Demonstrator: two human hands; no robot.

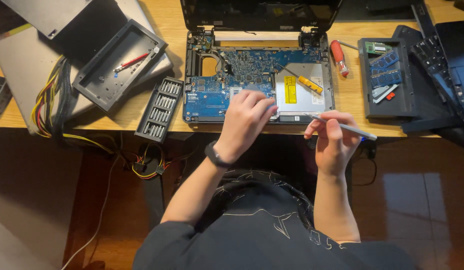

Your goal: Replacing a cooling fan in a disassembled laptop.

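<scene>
We're looking at one wooden desk [157, 107] with one opened laptop [257, 85] lying at its near edge, cover off, blue board [227, 80] and one silver drive [304, 92] showing. Far left, two closed grey laptops [22, 70] are lying stacked, one bundle of yellow and red cables [49, 100] trailing over them and off the near edge.

Containers: one dark tray [119, 65] on the left is holding one red-handled tool [132, 61]; one bit case [159, 109] just beside the opened laptop is holding rows of bits; one black tray [387, 77] on the right is holding two blue memory sticks [387, 70] and a few small parts. One keyboard [434, 52] is leaning at far right.

One red screwdriver [338, 57] is lying between the opened laptop and the black tray.

Our left hand [247, 122] is pressing down on the board's near right part, fingers curled; it's covering what's underneath, so we cannot tell if it's gripping anything. Our right hand [334, 137] is closed around one slim silver tool [342, 126], hovering just off the desk's near edge.
</scene>
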